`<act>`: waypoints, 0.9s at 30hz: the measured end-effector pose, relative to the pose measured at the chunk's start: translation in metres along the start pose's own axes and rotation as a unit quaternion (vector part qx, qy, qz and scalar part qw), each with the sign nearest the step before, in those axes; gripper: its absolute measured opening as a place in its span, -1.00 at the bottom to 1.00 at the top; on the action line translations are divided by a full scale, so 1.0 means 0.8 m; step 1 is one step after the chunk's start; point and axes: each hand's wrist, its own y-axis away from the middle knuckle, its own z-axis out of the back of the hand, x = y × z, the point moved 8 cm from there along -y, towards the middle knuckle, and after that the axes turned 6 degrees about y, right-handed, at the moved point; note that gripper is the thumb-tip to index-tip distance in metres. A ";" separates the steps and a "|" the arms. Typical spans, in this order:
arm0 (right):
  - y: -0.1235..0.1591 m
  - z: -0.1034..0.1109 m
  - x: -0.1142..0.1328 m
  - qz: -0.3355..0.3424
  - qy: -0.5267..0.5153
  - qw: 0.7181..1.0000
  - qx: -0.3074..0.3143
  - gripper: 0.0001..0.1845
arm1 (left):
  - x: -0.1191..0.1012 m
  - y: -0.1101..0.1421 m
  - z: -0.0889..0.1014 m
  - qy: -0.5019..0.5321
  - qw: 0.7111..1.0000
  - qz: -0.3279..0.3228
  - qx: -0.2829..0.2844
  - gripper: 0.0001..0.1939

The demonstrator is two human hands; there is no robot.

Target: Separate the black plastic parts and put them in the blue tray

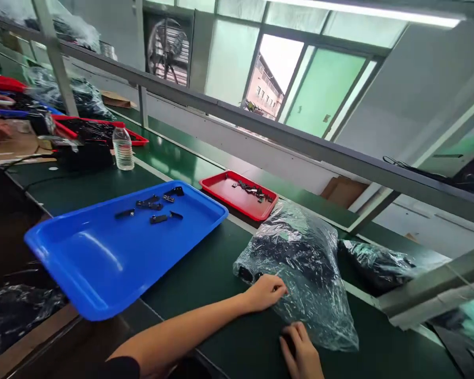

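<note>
A clear plastic bag (300, 263) packed with black parts lies on the green worktable in front of me. My left hand (266, 292) is at the bag's near left side, its fingers curled closed on the plastic film. Close to the bag's lower edge is my right hand (301, 351), thumb apart from the bent fingers, with nothing visible in it. To the left, a large blue tray (142, 273) carries several small black parts (148, 202) toward its far end. Behind the bag, a red tray (237, 197) holds a small row of black parts.
A water bottle (123, 147) with a red cap stands at the back left, near another red tray (140, 141). Another person's hand (2, 129) shows at the far left. A second bag (379, 263) lies behind a slanted metal post (430, 287) at right.
</note>
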 end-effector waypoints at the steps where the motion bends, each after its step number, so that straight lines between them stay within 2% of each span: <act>1: -0.006 -0.002 -0.002 -0.019 -0.037 0.999 0.024 -0.66 | 0.010 -0.002 0.000 0.038 0.999 0.031 -0.008 -0.74; 3: -0.026 0.000 -0.009 -0.066 -0.083 0.993 0.047 -0.68 | 0.027 -0.007 -0.001 0.120 0.988 0.097 -0.018 -0.70; 5: -0.055 0.011 -0.009 -0.074 -0.108 0.991 0.031 -0.70 | 0.038 -0.009 -0.006 0.203 0.966 0.160 -0.013 -0.66; 8: -0.103 0.017 -0.005 -0.059 -0.100 0.993 0.018 -0.74 | 0.042 -0.005 -0.018 0.310 0.921 0.233 0.037 -0.58; 10: -0.127 0.015 0.001 -0.040 -0.089 0.995 0.026 -0.77 | 0.037 -0.003 -0.019 0.360 0.896 0.253 0.054 -0.57; 13: -0.142 0.022 0.017 -0.008 -0.052 0.998 0.015 -0.73 | 0.032 -0.010 0.002 0.401 0.884 0.241 0.008 -0.64; 15: -0.129 0.031 0.022 -0.011 -0.015 1.000 0.004 -0.72 | 0.029 -0.018 0.027 0.404 0.888 0.214 -0.049 -0.69; 17: -0.100 0.032 0.010 -0.056 0.029 0.998 0.027 -0.69 | 0.025 -0.026 0.057 0.383 0.899 0.181 -0.112 -0.73; 20: -0.036 0.018 -0.039 -0.150 0.113 0.977 0.101 -0.57 | 0.011 -0.031 0.099 0.305 0.923 0.135 -0.190 -0.79; 23: 0.013 0.009 -0.092 -0.172 0.141 0.969 0.106 -0.53 | -0.010 -0.027 0.130 0.171 0.951 0.096 -0.241 -0.78; 25: 0.030 0.000 -0.121 -0.181 0.140 0.966 0.121 -0.48 | -0.022 -0.022 0.145 0.060 0.961 0.081 -0.257 -0.76; 27: 0.032 -0.010 -0.140 -0.200 0.126 0.962 0.139 -0.43 | -0.026 -0.019 0.154 -0.047 0.961 0.082 -0.259 -0.78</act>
